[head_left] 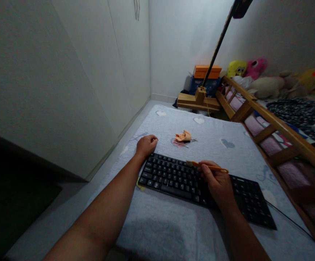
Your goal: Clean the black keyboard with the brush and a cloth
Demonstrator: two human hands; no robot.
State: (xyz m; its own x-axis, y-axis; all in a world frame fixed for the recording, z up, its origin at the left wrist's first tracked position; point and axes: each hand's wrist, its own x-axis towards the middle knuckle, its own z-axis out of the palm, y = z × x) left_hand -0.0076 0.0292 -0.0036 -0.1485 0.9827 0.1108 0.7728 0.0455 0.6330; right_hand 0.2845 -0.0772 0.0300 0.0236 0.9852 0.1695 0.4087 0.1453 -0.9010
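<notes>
A black keyboard lies at a slant on the pale quilted cover. My right hand is closed on an orange-handled brush, whose pale tip points left over the upper key rows. Part of the keyboard is hidden under that hand and forearm. At the keyboard's upper left corner rests my left hand, its fingers curled; whether anything is inside them is hidden. Beyond the keyboard lies a crumpled peach cloth with thin metal-looking pieces beside it.
A wooden bed rail runs along the right, with plush toys behind it. A wooden stand with a dark pole and an orange box are at the back. White cabinet doors rise on the left. A cable trails right.
</notes>
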